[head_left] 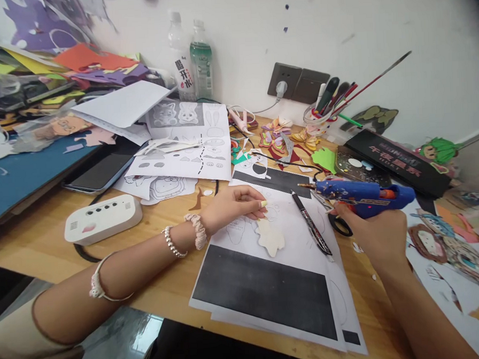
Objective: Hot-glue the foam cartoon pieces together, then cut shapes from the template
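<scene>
My right hand point(374, 230) is wrapped around the handle of a blue hot glue gun point(358, 191), whose nozzle points left over the papers. My left hand point(235, 205) rests on a printed sheet point(290, 236), fingers curled together with the tips pressing on the paper just above a cream cut-out shape point(270, 237). A black pen point(311, 224) lies on the sheet between the two hands. Black scissors point(340, 225) sit partly hidden under the right hand.
A white box-shaped device point(103, 219) and a dark tablet point(98, 173) lie at the left. Two bottles point(191, 59) stand by the wall. Printed rabbit sheets point(189, 144), coloured paper scraps point(285, 137), a pen holder point(320, 113) and a black box point(394, 158) crowd the wooden desk point(156, 269).
</scene>
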`<state>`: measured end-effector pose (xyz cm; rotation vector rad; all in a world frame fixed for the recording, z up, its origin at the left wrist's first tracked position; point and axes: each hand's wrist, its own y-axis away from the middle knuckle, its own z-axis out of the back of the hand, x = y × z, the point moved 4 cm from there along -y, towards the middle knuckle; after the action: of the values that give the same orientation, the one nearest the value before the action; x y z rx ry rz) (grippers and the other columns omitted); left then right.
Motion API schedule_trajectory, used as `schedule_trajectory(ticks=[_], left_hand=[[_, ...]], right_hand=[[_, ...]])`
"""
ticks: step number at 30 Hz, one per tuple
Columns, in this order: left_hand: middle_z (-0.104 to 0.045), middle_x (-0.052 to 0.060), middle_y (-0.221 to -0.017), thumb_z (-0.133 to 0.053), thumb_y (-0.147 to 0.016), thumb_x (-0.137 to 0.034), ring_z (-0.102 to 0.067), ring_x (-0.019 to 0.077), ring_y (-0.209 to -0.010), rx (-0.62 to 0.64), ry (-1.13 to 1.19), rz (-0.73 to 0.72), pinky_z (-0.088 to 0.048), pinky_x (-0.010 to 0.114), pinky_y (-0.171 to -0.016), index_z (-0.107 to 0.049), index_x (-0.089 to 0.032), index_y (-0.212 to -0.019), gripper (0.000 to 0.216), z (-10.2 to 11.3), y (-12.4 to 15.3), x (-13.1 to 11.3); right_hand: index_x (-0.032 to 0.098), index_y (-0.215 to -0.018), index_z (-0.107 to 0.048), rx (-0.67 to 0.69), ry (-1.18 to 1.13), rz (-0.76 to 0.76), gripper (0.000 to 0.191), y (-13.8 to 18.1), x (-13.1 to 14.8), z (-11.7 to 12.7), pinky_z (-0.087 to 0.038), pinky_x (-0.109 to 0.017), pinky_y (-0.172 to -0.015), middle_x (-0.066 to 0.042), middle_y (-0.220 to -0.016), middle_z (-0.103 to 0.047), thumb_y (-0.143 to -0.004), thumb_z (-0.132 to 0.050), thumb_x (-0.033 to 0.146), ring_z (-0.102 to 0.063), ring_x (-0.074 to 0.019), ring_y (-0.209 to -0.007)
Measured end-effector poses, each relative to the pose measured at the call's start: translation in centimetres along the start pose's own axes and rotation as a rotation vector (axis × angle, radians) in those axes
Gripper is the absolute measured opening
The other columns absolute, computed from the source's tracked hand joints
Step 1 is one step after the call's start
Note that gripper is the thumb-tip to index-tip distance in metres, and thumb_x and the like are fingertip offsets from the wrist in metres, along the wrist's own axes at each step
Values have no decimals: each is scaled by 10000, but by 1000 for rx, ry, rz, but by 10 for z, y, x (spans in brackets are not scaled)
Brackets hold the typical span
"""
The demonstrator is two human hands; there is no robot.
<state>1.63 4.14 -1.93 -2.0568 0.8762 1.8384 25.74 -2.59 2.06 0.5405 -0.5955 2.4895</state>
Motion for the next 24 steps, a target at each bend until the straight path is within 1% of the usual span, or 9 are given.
schedule_trajectory(ticks=[3,6,10,13,18,21,24], left_hand=[[-650,20,-674,-595,-737,-161,-621,73,-621,-4,-2,3,-505,195,-643,-570,-100,-774,75,0,0,0],[-650,20,-667,-595,-736,-164,-621,75,-619,6,1,3,-504,199,-642,-570,-102,-778,79,0,0,1],[-652,24,-671,-595,-734,-168,-620,83,-623,1,-3,3,-505,222,-659,-571,-105,-777,79,1,-1,1],[-651,25,-673,-594,-735,-174,-619,81,-623,-13,-11,16,-503,219,-658,-570,-105,-779,85,1,0,0],[-647,25,-674,-601,-732,-185,-616,79,-624,-4,-12,16,-499,215,-655,-568,-105,-781,99,0,0,0],[-646,24,-672,-603,-729,-184,-613,82,-623,-4,-13,2,-499,228,-665,-569,-106,-777,98,1,0,0],[-647,26,-675,-600,-730,-178,-613,85,-624,-7,-16,3,-500,238,-672,-569,-107,-778,91,1,0,0]], right_hand=[[148,-564,-608,52,-107,-81,291,1,5,2,-389,-301,-503,-51,-515,-580,-567,-657,435,-545,-211,-528],[138,-597,-621,147,-167,-89,275,1,9,0,-415,-301,-497,-48,-503,-579,-581,-658,411,-538,-194,-495],[163,-717,-632,112,-193,-52,322,2,10,3,-459,-328,-597,-56,-658,-635,-532,-697,419,-595,-238,-660],[175,-791,-635,162,-265,-59,358,4,11,2,-471,-349,-666,-49,-765,-654,-529,-698,412,-604,-257,-757],[199,-766,-616,201,-400,9,261,3,11,-1,-467,-344,-725,-18,-770,-651,-532,-682,296,-604,-236,-772],[198,-735,-597,189,-386,23,237,1,7,-2,-451,-368,-755,-19,-771,-641,-516,-671,251,-597,-243,-781],[188,-735,-589,144,-343,-4,242,1,4,0,-452,-370,-729,-29,-769,-636,-510,-660,244,-591,-245,-757]])
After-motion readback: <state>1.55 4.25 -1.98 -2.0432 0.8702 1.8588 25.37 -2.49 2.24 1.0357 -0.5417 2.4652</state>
